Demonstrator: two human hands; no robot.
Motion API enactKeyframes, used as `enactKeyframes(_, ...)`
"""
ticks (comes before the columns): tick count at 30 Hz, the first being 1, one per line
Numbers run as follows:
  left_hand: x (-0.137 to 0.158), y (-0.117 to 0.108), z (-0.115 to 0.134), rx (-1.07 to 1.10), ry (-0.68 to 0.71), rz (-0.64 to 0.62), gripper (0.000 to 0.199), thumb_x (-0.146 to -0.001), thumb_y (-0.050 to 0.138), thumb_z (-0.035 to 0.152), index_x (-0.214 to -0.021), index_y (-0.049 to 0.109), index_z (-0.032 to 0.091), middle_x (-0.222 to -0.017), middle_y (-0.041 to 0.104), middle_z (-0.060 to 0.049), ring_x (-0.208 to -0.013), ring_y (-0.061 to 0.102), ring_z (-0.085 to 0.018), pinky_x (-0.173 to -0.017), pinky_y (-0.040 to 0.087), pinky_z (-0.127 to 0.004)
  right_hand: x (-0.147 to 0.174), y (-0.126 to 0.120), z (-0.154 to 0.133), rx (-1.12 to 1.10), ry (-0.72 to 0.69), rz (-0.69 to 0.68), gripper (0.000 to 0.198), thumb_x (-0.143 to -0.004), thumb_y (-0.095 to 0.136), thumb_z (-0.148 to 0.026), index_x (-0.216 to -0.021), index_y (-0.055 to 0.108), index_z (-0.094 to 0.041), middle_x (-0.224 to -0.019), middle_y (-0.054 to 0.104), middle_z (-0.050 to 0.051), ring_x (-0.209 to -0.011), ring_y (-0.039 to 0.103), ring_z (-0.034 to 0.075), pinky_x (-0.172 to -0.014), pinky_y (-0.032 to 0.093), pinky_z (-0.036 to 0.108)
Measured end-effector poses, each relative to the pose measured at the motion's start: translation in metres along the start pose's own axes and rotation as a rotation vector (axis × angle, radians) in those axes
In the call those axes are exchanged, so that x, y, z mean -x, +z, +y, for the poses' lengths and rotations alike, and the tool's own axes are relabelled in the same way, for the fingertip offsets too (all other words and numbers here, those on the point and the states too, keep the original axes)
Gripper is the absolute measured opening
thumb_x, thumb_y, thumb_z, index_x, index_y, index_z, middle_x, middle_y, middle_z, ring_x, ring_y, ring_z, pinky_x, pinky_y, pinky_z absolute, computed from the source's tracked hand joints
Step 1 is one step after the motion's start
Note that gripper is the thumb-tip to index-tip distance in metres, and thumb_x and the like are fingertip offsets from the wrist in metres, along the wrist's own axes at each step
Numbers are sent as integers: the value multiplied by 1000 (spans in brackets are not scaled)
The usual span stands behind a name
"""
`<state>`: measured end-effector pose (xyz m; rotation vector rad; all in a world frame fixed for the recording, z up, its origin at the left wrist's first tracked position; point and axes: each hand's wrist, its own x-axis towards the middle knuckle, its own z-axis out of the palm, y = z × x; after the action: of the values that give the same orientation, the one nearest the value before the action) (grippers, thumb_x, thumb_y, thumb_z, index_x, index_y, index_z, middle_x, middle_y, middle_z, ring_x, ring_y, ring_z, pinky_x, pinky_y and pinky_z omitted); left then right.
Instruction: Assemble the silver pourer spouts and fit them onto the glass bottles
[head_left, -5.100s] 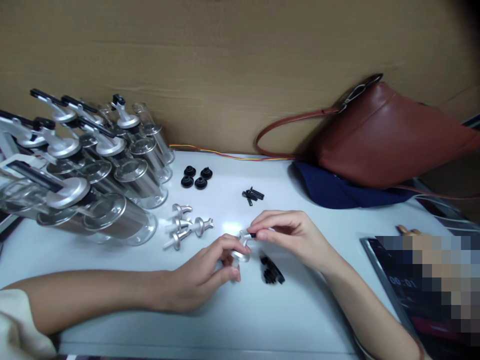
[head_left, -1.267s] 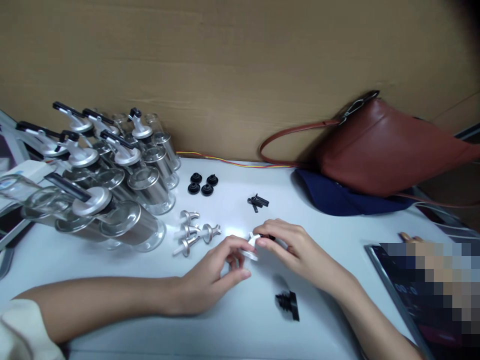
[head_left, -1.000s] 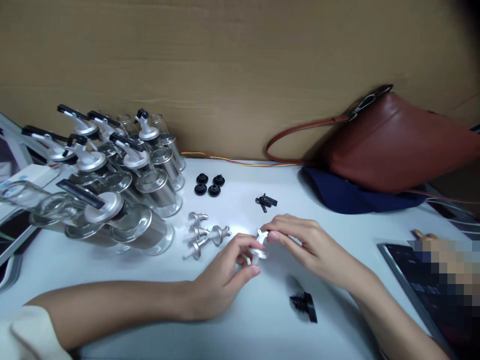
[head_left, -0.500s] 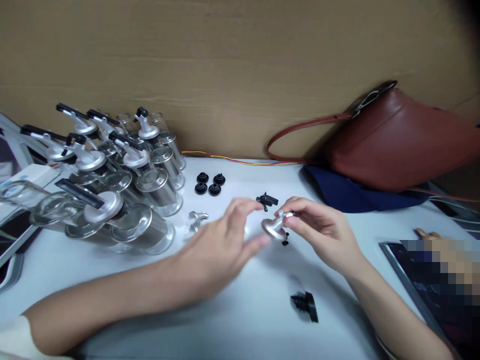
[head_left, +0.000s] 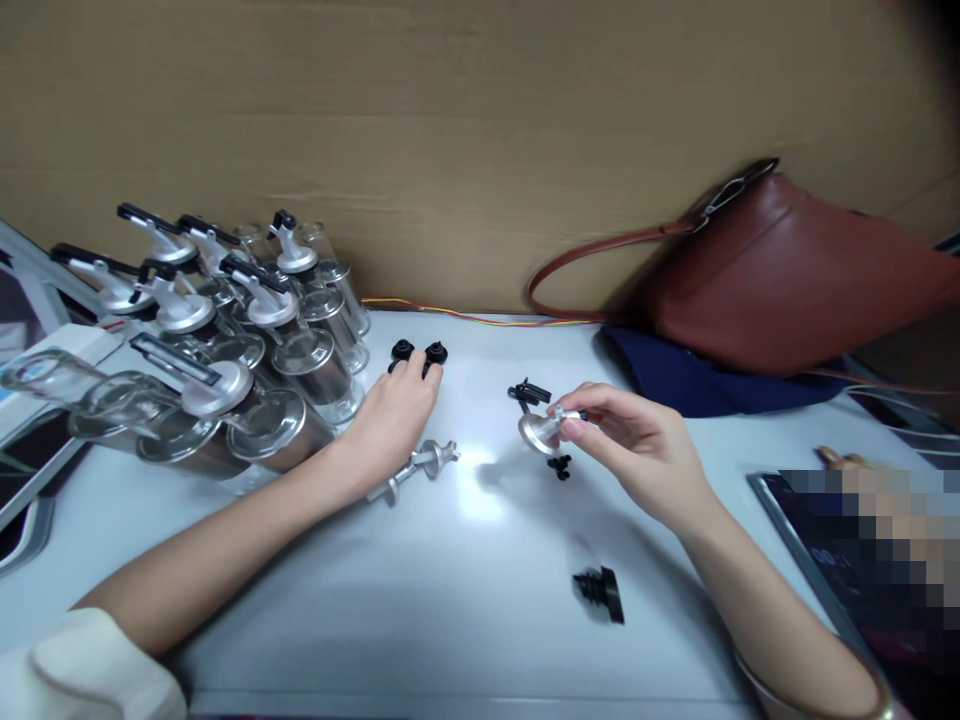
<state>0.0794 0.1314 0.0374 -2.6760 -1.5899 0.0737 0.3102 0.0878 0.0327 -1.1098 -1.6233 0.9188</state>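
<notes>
My right hand [head_left: 637, 445] pinches a silver pourer spout [head_left: 541, 432] above the table, its round flange facing left. My left hand [head_left: 394, 405] reaches over a small group of black rubber stoppers, with its fingertips closed down on one in the front row; the thumb is hidden. Two rear stoppers, one at the left [head_left: 403, 349] and one at the right [head_left: 436, 352], show beyond the fingers. Near my left wrist lie loose silver pourer spouts [head_left: 436, 458]. Black lever pieces [head_left: 531, 391] and tiny black parts [head_left: 559, 466] rest beside my right hand. Another black stopper [head_left: 600, 593] lies on its side nearer me.
Several glass bottles with metal sleeves [head_left: 306, 365], some topped with pourers [head_left: 217, 388], crowd the left. A brown bag [head_left: 795, 270] sits on dark blue cloth [head_left: 697, 385] at the back right. A dark-screened device [head_left: 795, 560] lies at right; cardboard [head_left: 480, 150] stands behind.
My left hand has moved left and away from me, from beside the held spout to the black stoppers. My right hand still holds the spout in nearly the same place.
</notes>
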Motion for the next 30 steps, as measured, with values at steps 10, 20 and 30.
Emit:
enactKeyframes(10, 53, 4, 70, 141, 548, 146, 33, -96, 42, 12, -126, 52, 22, -121, 61, -13, -103, 61, -26, -81, 49, -36, -2, -2, -3, -202, -69, 185, 17, -80, 73, -40, -80, 68, -23, -70, 65, -1, -57, 59, 12, -54, 50, 26)
enactKeyframes(20, 54, 30, 79, 902, 675, -61, 16, -89, 53, 11, -104, 57, 16, -96, 65, -9, -90, 63, -22, -82, 52, -33, -1, 1, -3, -242, 7, 106, 29, -78, 73, -46, -74, 59, -21, -69, 65, 0, -51, 58, 12, -49, 49, 26)
enactKeyframes(30, 73, 41, 44, 1747, 81, 99, 22, -79, 65, 10, -93, 51, 20, -97, 54, -4, -84, 57, -12, -73, 49, -23, 3, 14, 1, -405, 96, 5, 24, -75, 79, -26, -69, 57, -20, -87, 70, 1, -56, 65, 10, -52, 53, 24)
